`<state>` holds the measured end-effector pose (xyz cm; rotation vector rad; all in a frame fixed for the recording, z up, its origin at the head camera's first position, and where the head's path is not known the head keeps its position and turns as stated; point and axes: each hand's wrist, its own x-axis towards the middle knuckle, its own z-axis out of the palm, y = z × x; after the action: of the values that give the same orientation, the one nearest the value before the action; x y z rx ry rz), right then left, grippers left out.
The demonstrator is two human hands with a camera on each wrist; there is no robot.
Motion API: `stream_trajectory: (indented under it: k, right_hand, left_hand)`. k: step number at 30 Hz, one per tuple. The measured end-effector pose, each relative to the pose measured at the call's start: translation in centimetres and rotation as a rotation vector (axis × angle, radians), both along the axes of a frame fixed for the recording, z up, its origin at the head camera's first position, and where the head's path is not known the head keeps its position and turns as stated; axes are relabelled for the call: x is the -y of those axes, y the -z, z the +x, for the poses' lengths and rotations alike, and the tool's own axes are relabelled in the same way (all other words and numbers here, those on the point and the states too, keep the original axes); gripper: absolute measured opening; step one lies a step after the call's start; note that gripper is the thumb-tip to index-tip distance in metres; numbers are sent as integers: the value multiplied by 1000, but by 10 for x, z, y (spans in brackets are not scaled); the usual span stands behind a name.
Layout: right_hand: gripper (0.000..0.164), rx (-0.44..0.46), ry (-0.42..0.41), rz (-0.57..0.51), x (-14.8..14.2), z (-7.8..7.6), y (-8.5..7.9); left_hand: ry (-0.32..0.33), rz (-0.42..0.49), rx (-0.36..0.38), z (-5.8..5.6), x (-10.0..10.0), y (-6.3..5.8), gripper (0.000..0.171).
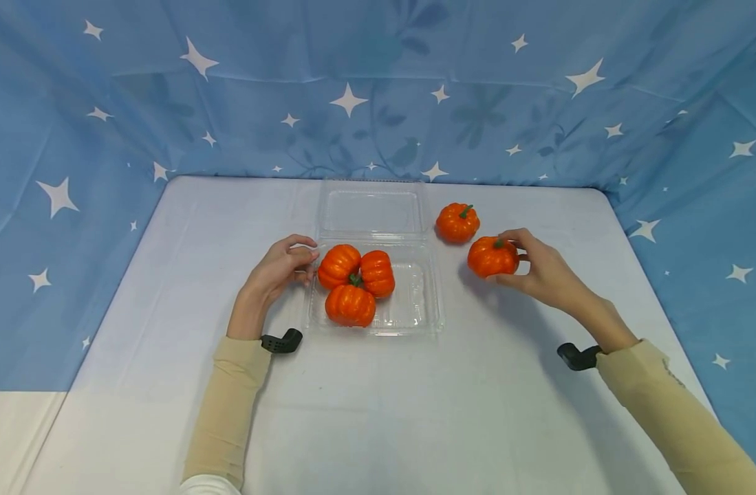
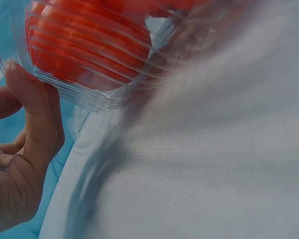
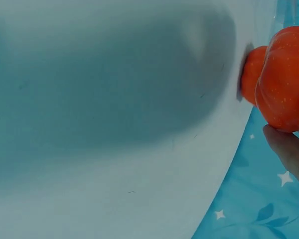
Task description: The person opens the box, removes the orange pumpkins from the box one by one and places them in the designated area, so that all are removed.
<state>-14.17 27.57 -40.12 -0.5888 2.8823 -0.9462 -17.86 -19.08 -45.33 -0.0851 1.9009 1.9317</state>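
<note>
My right hand (image 1: 541,271) holds a small orange pumpkin (image 1: 492,257) between thumb and fingers, above the table and right of the clear plastic container (image 1: 415,324). In the right wrist view the held pumpkin (image 3: 289,82) partly covers another one behind it. That second pumpkin (image 1: 457,223) sits on the table by the container's lid. Three orange pumpkins (image 1: 350,306) lie grouped in the left part of the container, stems turned inward. At its left rim, my left hand (image 1: 280,268) has bent fingers and grips the edge; the left wrist view shows a fingertip (image 2: 20,77) against the rim.
The container's hinged lid (image 1: 373,212) lies folded back flat toward the far table edge. A white cloth covers the table (image 1: 378,412). Blue curtains with white stars (image 1: 378,89) enclose the back and sides.
</note>
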Motion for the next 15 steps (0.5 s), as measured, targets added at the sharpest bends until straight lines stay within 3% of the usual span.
stream_trajectory:
  k: [15]
  right_hand:
    - [66, 93, 174, 29, -14, -22, 8]
  left_hand:
    - [-15, -2, 16, 1, -1, -1, 36]
